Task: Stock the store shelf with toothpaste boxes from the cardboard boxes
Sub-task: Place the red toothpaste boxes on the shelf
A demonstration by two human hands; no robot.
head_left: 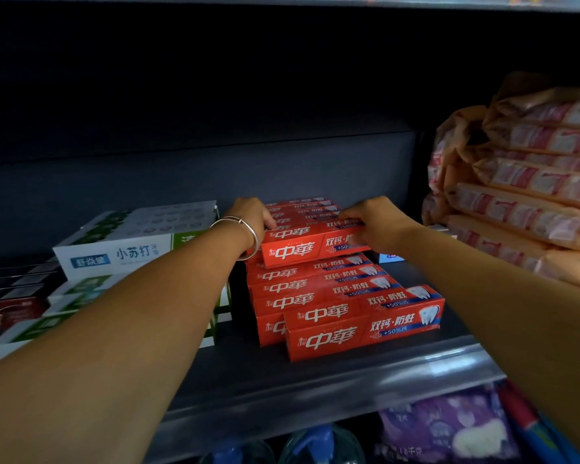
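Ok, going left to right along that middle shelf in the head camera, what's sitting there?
Dark boxes at the far left → white and green toothpaste boxes → red toothpaste boxes, with the left hand and right hand gripping the top one → stacked orange packets.

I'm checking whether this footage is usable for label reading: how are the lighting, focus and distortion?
Head view: dim overall, shelf back nearly black; the red toothpaste boxes are lit and their print legible; orange packs at right are soft; the shelf edge shows glare and wide-angle bending; both forearms look stretched.
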